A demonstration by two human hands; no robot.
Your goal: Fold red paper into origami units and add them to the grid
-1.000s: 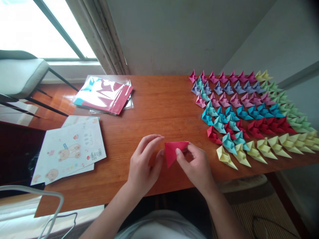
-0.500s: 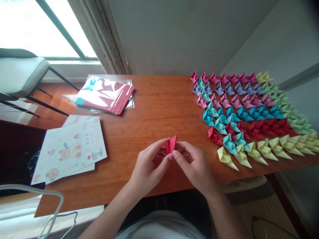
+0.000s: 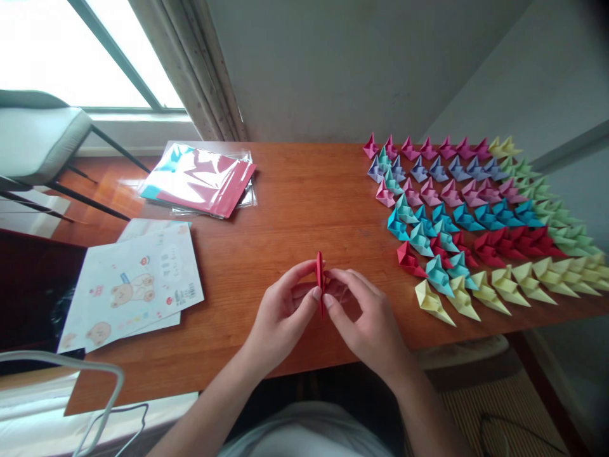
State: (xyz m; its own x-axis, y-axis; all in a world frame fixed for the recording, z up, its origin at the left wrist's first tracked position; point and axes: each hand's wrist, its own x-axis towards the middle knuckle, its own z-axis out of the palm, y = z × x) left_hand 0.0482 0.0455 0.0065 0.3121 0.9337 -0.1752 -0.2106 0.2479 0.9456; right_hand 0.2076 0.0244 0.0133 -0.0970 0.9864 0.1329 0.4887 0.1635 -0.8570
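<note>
A small red folded paper stands on edge between both my hands, above the front middle of the wooden table. My left hand pinches its left side with thumb and fingers. My right hand pinches the right side, fingers curled round it. Only a thin red edge shows; the rest is hidden by my fingers. To the right lie rows of several finished folded paper pieces in pink, purple, teal, red, yellow and green.
A clear packet of coloured paper sheets lies at the back left of the table. Printed sheets with a bear drawing lie at the front left. A chair stands by the window. A white cable runs along the lower left.
The red paper lay flat as a triangle under my fingers; both hands have lifted it and pressed it together, so it now stands upright as a thin edge.
</note>
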